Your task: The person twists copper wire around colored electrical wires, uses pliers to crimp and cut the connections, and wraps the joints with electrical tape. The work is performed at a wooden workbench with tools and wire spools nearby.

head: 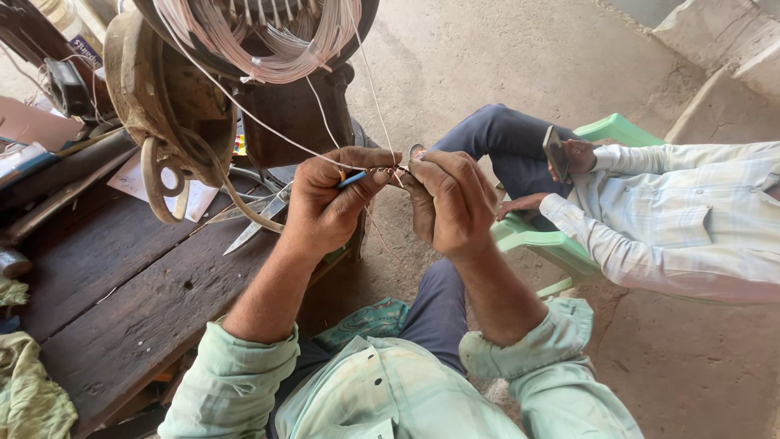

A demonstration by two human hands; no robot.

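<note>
Copper wire (388,170) between both hands' fingertips

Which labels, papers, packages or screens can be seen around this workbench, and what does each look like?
Phone: dark slab held up by the seated person on the right.
Paper sheet: white, flat on the wooden bench under the motor.
Bottle label: top left, pale with a dark band.
Cardboard piece: far left, tan.

Soft, even daylight, faint shadows, sharp focus, wide-angle bending at the edges
</note>
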